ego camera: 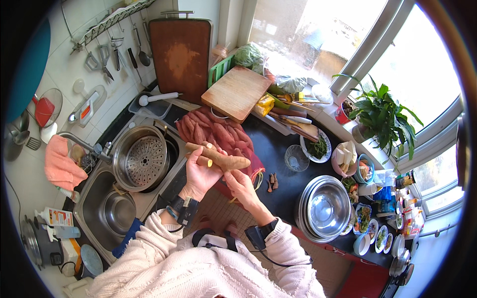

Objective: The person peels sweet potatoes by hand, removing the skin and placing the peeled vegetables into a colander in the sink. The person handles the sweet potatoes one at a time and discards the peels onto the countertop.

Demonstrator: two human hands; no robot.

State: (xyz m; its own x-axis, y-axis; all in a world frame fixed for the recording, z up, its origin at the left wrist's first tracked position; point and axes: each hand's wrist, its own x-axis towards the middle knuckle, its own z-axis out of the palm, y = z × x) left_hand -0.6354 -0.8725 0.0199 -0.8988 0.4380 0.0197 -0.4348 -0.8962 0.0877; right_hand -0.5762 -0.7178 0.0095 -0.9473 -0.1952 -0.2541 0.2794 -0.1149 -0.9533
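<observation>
Several long tan root vegetables lie across my left hand, whose fingers are closed around them; some of their ends look cut. With the fingertips of my right hand I touch the underside of the longest root near its thick end. Whether the right fingers grip it I cannot tell. Behind the hands, a red mesh bag of sweet potatoes lies on the dark counter. A few small brown root pieces rest on the counter to the right of my hands.
A steamer pot stands over the sink at left. Stacked steel bowls and a glass bowl are at right. Behind are a wooden cutting board and a knife rack. Small dishes crowd the right counter.
</observation>
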